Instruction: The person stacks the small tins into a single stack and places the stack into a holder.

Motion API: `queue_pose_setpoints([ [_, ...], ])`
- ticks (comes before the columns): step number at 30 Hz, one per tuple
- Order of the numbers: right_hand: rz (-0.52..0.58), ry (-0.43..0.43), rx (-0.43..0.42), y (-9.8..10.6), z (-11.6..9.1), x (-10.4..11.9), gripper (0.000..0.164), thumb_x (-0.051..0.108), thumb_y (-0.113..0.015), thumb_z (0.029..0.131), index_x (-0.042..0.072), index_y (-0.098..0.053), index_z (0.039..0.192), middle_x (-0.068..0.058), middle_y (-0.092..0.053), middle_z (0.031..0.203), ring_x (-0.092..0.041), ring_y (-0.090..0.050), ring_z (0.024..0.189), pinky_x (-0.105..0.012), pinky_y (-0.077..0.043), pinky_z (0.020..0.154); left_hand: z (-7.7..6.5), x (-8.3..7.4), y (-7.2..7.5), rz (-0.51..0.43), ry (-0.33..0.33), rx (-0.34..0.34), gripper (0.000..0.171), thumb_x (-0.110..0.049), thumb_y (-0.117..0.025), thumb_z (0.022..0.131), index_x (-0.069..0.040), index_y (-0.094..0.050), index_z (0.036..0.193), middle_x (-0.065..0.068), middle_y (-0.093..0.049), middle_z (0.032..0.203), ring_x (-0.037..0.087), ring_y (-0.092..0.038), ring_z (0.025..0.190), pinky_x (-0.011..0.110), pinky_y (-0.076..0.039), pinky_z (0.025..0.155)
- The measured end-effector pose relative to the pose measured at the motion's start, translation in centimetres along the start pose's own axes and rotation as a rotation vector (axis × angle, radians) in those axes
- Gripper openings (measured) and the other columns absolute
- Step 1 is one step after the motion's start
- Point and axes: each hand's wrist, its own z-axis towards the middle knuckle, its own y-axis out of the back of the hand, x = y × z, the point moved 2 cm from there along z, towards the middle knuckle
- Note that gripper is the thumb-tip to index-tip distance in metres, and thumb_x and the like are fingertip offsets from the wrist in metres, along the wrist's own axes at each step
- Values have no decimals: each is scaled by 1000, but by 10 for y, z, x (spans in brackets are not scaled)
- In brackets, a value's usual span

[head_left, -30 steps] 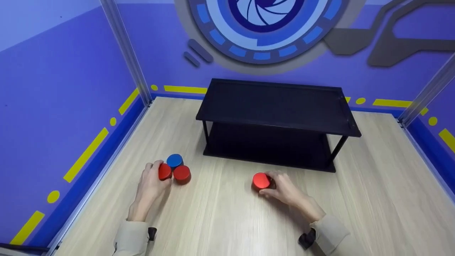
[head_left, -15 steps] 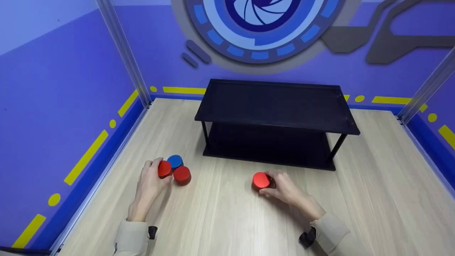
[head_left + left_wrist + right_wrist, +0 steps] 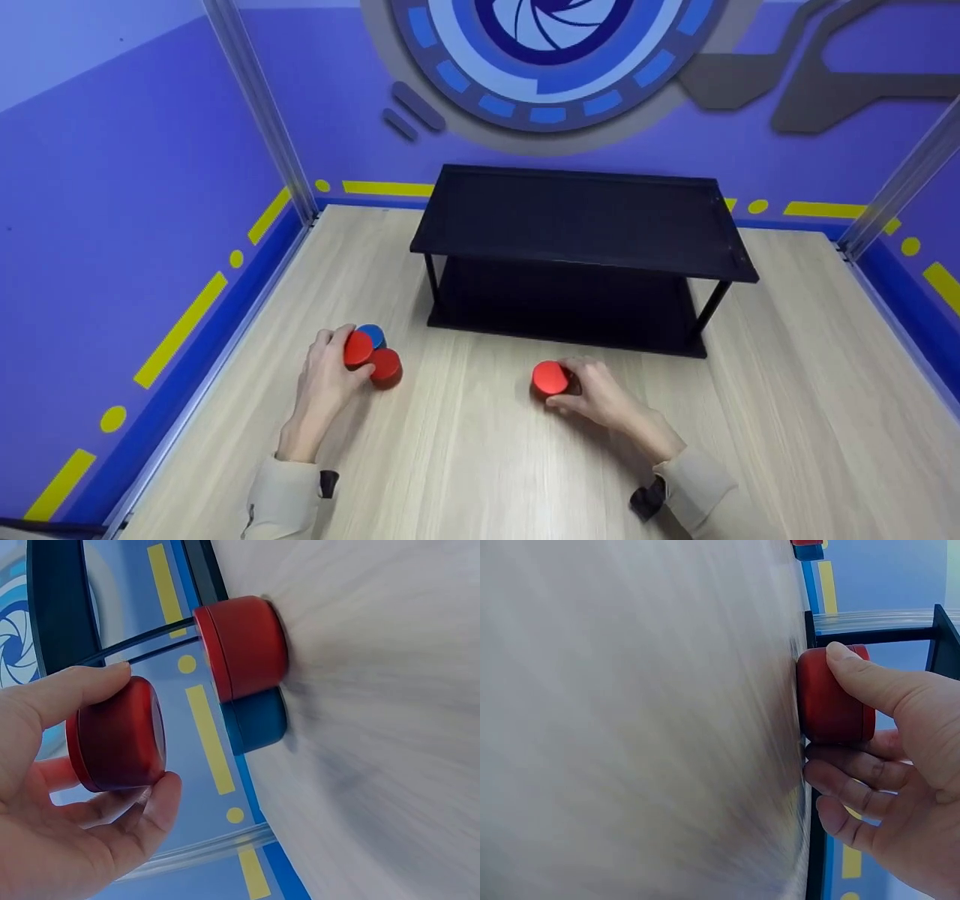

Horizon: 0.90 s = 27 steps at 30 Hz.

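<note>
Your left hand point(image 3: 326, 382), opened to tin width, pinches a red tin point(image 3: 358, 349) up off the table point(image 3: 465, 465), scene left; blue tin point(image 3: 373, 335) stands just beyond, second red tin point(image 3: 387, 369) just right, those two side by side. Your right hand point(image 3: 600, 397), equally parted, grips a third red tin point(image 3: 550, 377) upright on the table, near side of the black rack point(image 3: 585, 217)

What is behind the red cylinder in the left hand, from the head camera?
Part of a blue cylinder shows behind the held red cylinder, with a second red cylinder beside the blue one. The blue one's lower left, and the tabletop directly behind, are covered.
</note>
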Motion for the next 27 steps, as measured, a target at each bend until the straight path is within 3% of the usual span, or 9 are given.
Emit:
queue_pose_setpoints([
  [27, 9, 14, -18, 1, 0, 1, 53, 25, -83, 74, -4, -64, 114, -15, -69, 106, -27, -64, 99, -45, -51, 86, 2, -26, -28, -47, -85, -22, 64, -13, -81, 71, -7, -57, 129, 18, -57, 118, 36, -59, 107, 52, -53, 85],
])
